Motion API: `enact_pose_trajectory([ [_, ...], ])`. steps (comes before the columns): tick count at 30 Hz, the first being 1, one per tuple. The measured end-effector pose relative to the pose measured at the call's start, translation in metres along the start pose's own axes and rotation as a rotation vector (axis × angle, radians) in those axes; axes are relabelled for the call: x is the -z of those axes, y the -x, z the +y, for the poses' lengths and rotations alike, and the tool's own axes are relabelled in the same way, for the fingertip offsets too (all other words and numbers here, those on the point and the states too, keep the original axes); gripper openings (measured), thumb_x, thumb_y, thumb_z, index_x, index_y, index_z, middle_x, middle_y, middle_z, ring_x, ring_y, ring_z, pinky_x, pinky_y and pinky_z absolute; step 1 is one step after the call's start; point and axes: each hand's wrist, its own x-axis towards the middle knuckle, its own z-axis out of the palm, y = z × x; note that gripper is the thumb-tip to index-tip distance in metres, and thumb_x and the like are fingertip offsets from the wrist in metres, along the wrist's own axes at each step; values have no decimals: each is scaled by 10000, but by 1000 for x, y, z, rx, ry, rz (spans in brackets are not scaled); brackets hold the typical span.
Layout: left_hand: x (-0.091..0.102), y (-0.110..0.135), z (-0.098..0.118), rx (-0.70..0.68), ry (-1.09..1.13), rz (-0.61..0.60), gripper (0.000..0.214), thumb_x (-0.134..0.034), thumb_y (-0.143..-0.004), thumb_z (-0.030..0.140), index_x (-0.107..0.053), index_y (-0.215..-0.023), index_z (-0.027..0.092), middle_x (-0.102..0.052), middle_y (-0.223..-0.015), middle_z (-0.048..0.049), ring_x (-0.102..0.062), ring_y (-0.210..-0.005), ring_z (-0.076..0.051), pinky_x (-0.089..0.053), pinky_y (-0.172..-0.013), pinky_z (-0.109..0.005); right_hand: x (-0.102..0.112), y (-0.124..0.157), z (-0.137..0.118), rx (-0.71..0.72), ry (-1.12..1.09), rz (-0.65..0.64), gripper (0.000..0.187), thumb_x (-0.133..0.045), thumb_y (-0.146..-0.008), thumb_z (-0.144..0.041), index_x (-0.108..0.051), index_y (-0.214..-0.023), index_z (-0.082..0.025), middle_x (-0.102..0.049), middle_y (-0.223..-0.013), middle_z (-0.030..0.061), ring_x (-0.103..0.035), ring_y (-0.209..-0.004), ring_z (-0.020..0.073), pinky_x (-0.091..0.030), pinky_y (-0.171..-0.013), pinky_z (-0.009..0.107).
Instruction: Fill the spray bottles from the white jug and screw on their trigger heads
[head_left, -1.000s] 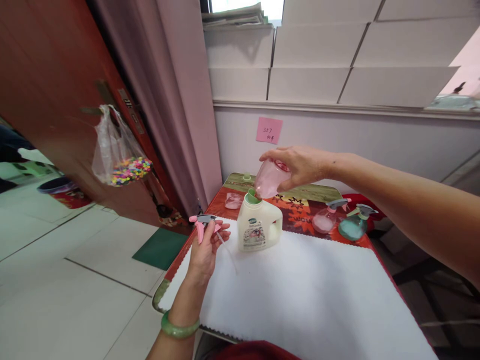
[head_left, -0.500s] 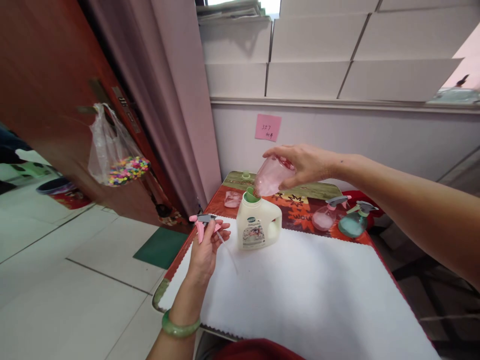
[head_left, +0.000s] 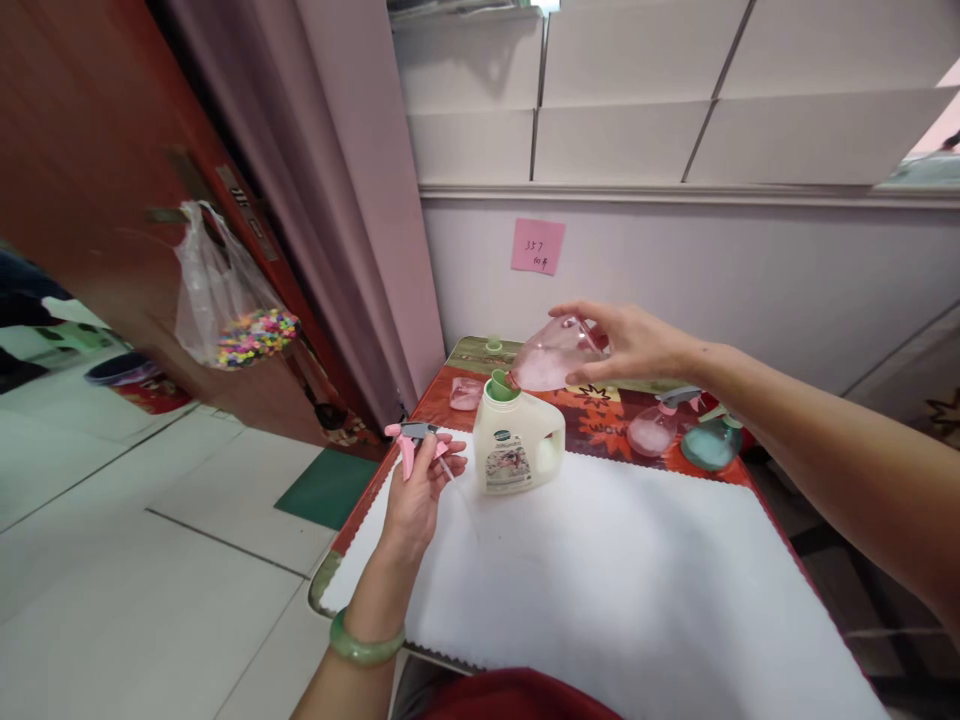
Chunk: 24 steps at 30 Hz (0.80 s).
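Observation:
My right hand (head_left: 611, 342) is closed around a clear pink spray bottle (head_left: 546, 357) without its top. The bottle is tipped to the left, its neck at the green-rimmed mouth (head_left: 501, 385) of a cream detergent jug (head_left: 517, 440). The jug stands upright on the white mat. To the left of the jug, my left hand (head_left: 420, 490) grips a pink and grey spray trigger head (head_left: 412, 437). From the trigger head a thin clear tube (head_left: 454, 482) slants down to the right over the mat.
Two spray bottles, one pink (head_left: 651, 430) and one teal (head_left: 709, 445), stand at the table's back right. Behind the jug are a small pink container (head_left: 466, 394) and a green cap (head_left: 493, 346). A bag of colourful beads (head_left: 255, 335) hangs from the door handle.
The pink bottle in my right hand has tilted closer to level, with its base swung right. My left hand still holds the trigger head. The camera view has shifted slightly.

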Motion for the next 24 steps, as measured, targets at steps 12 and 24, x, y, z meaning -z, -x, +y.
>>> enact_pose_trajectory([
  [12, -14, -3, 14, 32, 241, 47, 277, -707, -872, 409, -676, -948, 144, -742, -847, -88, -684, -670, -162, -559, -741, -333, -45, 36, 18, -189, -517, 268, 751, -809, -706, -469, -531, -1384, -306, -638, -1333, 96, -673, -1080, 303, -577, -868, 459],
  [24, -31, -11, 40, 0, 498, 124, 306, -508, -1005, 393, -677, -909, 156, -741, -880, -51, -699, -788, -139, -558, -854, -317, -201, 168, -20, -457, -1181, 342, 739, -789, -749, -488, -464, -1385, -302, -572, -1383, 137, -672, -1051, 292, -587, -830, 423],
])
